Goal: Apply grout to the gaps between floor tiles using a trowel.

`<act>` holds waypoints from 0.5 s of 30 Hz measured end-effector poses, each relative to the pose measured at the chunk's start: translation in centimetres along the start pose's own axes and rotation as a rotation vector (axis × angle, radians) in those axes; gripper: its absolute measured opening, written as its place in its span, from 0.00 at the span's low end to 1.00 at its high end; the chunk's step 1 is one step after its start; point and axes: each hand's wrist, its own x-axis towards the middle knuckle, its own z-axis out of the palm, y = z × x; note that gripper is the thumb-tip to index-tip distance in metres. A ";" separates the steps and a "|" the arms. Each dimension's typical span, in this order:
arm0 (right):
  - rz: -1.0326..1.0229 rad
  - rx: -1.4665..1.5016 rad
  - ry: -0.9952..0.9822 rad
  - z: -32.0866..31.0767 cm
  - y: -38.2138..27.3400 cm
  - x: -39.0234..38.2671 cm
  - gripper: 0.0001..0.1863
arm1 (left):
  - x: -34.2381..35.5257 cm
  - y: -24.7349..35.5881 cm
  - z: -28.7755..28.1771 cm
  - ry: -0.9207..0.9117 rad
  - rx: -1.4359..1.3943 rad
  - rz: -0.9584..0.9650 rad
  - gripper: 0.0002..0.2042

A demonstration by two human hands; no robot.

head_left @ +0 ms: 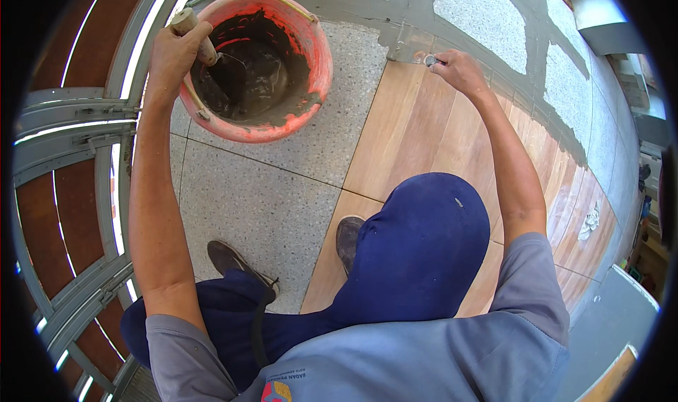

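My left hand [173, 56] is closed round the pale handle of a trowel [206, 51]. The trowel's dark blade dips into the red-orange bucket [319, 56], over wet grey mortar [265, 84]. At the far edge of the wood-look tiles [399, 127], my right hand [459, 72] grips a flat tool [411, 45] by a round-ended grey handle. Its thin rectangular part lies where the tiles meet the smeared grey mortar [353, 5]; I cannot make out its exact kind.
Speckled grey floor tiles [247, 204] lie under the bucket and my left shoe [236, 257]. A metal gate with brown panels [74, 197] runs along the left. Crumpled white material [590, 220] rests on the tiles at right, near a grey board [614, 324].
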 end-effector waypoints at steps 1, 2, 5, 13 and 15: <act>-0.002 -0.028 -0.014 0.1 -0.1 0.4 0.15 | 0.1 -0.1 -0.1 0.005 -0.007 0.013 0.25; -0.001 -0.057 -0.038 0.1 -0.1 0.7 0.15 | 0.1 -0.3 0.0 0.008 -0.016 0.025 0.25; 0.065 -0.106 -0.108 0.0 -0.3 1.5 0.15 | 0.4 -0.8 0.0 0.012 0.003 0.045 0.26; 0.002 -0.115 -0.069 0.0 -0.8 0.6 0.14 | 0.6 -0.9 0.4 0.017 -0.040 0.046 0.24; -0.004 -0.097 -0.047 0.2 -1.1 0.1 0.14 | 0.5 -0.7 0.3 0.018 -0.036 0.041 0.24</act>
